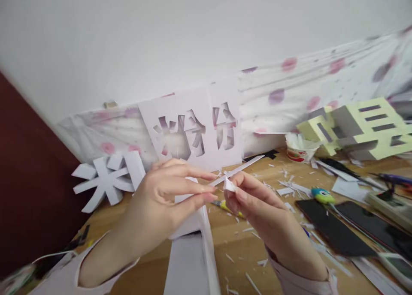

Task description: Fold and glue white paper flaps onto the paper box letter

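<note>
My left hand [170, 198] is closed, with thumb and fingertips nearly together at the near end of a narrow white paper strip [240, 168]. The strip slants up to the right, passing behind my right fingertips. My right hand [257, 205] pinches a small folded piece of white paper [228, 185] between thumb and forefinger, close to my left fingertips. Beneath the hands lies a long white paper form [188, 260], partly hidden by my left hand. A yellow cutter [227, 206] rests on the table behind my fingers.
White cut-out character sheets [206, 153] lean against the wall. At left stands a white three-dimensional character [111, 181]; yellow ones [380, 119] stand at right. A paper tub [301, 149], dark phones [334, 226] and paper scraps [289, 188] are on the wooden table [238, 252].
</note>
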The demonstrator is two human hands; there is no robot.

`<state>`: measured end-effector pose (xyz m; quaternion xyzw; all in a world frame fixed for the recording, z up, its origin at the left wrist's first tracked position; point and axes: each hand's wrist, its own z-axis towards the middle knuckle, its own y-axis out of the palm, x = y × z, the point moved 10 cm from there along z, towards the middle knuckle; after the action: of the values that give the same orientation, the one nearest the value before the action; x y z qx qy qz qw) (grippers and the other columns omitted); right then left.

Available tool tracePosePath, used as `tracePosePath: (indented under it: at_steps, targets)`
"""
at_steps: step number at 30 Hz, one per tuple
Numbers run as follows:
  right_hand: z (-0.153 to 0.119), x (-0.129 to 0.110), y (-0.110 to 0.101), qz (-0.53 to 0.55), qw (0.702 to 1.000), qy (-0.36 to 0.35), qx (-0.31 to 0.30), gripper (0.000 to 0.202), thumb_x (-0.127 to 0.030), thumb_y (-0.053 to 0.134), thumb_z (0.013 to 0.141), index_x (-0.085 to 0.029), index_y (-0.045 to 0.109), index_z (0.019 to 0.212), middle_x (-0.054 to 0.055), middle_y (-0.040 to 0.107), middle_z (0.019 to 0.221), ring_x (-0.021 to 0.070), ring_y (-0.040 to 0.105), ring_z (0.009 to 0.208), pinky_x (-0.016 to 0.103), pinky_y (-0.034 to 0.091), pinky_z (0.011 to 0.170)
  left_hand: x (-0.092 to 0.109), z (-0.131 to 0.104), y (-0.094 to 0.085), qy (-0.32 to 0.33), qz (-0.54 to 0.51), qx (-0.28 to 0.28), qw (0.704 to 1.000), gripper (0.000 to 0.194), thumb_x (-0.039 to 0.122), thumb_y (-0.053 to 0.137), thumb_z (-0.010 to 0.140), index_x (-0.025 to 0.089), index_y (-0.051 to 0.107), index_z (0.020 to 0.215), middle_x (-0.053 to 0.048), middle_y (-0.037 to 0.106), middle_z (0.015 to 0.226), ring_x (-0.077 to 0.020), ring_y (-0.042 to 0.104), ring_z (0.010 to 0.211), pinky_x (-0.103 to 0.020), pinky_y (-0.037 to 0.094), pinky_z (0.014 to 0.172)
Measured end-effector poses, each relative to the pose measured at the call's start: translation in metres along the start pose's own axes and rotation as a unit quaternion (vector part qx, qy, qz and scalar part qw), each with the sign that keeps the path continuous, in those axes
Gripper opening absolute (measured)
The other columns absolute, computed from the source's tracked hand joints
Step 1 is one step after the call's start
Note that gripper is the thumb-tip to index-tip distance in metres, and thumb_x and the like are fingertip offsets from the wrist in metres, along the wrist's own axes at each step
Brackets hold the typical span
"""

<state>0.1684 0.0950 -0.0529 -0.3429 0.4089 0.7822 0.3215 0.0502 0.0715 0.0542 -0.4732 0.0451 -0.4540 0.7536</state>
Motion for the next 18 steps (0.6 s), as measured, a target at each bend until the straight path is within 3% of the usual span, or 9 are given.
tracePosePath:
  at_steps: [4, 6, 7, 9, 12, 15, 18]
  targets:
    - [-0.002, -0.003, 0.005, -0.032, 0.999, -0.006, -0.007, 0.018, -0.042, 0.068, 0.1, -0.026, 0.068, 0.09, -0.005, 0.054, 0.081, 0.0118, 0.043, 0.075, 0.023, 0.036, 0.072, -0.004, 0.002, 0.013, -0.043, -0.04, -0.03, 0.998, 0.015, 0.036, 0.083, 0.082, 0.03, 0.082, 0.096, 0.004, 0.082, 0.104, -0.0201, 0.071, 0.096, -0.039, 0.047, 0.098]
    - [-0.003, -0.004, 0.005, -0.057, 0.998, -0.011, 0.001, 0.018, -0.042, 0.068, 0.099, -0.027, 0.068, 0.09, -0.004, 0.056, 0.082, 0.0121, 0.044, 0.076, 0.024, 0.036, 0.072, 0.001, 0.002, 0.02, -0.034, -0.035, -0.05, 0.998, 0.007, 0.032, 0.076, 0.09, 0.028, 0.08, 0.087, 0.004, 0.081, 0.092, -0.0191, 0.069, 0.092, -0.038, 0.045, 0.097]
    - [-0.003, -0.005, 0.003, -0.073, 0.997, -0.016, 0.012, 0.019, -0.043, 0.068, 0.099, -0.027, 0.068, 0.09, -0.004, 0.057, 0.083, 0.0124, 0.045, 0.077, 0.024, 0.036, 0.073, 0.003, 0.002, 0.021, -0.028, -0.03, -0.055, 0.998, 0.015, 0.029, 0.071, 0.093, 0.026, 0.079, 0.081, 0.005, 0.079, 0.086, -0.0182, 0.068, 0.089, -0.038, 0.045, 0.096]
    - [-0.004, -0.008, -0.003, -0.112, 0.993, -0.026, 0.041, 0.021, -0.044, 0.067, 0.099, -0.026, 0.066, 0.089, -0.004, 0.058, 0.083, 0.0132, 0.047, 0.079, 0.025, 0.037, 0.073, 0.004, 0.002, 0.019, -0.026, -0.049, -0.049, 0.997, 0.023, 0.024, 0.066, 0.096, 0.025, 0.077, 0.075, 0.005, 0.078, 0.08, -0.0167, 0.068, 0.085, -0.035, 0.045, 0.093]
    - [-0.005, -0.018, -0.018, -0.178, 0.978, -0.053, 0.096, 0.024, -0.045, 0.066, 0.1, -0.026, 0.064, 0.086, -0.005, 0.055, 0.078, 0.0132, 0.046, 0.074, 0.025, 0.036, 0.068, -0.008, -0.001, 0.011, -0.067, -0.152, -0.036, 0.985, 0.02, 0.025, 0.067, 0.095, 0.026, 0.08, 0.079, 0.004, 0.081, 0.091, -0.0144, 0.07, 0.087, -0.027, 0.05, 0.088]
    - [-0.006, -0.035, -0.035, -0.311, 0.932, -0.091, 0.16, 0.024, -0.043, 0.063, 0.101, -0.025, 0.062, 0.084, -0.005, 0.054, 0.075, 0.0134, 0.046, 0.07, 0.027, 0.036, 0.065, -0.025, -0.004, -0.003, -0.11, -0.285, 0.008, 0.952, 0.022, 0.03, 0.065, 0.098, 0.027, 0.081, 0.083, 0.004, 0.081, 0.101, -0.0113, 0.071, 0.1, -0.018, 0.051, 0.091]
    - [-0.008, -0.053, -0.043, -0.473, 0.851, -0.127, 0.192, 0.019, -0.036, 0.065, 0.098, -0.025, 0.065, 0.082, -0.004, 0.06, 0.074, 0.0146, 0.049, 0.068, 0.029, 0.036, 0.065, -0.044, -0.007, -0.015, -0.162, -0.443, 0.068, 0.879, 0.03, 0.027, 0.06, 0.101, 0.024, 0.079, 0.079, 0.001, 0.081, 0.093, -0.012, 0.073, 0.098, -0.02, 0.056, 0.092]
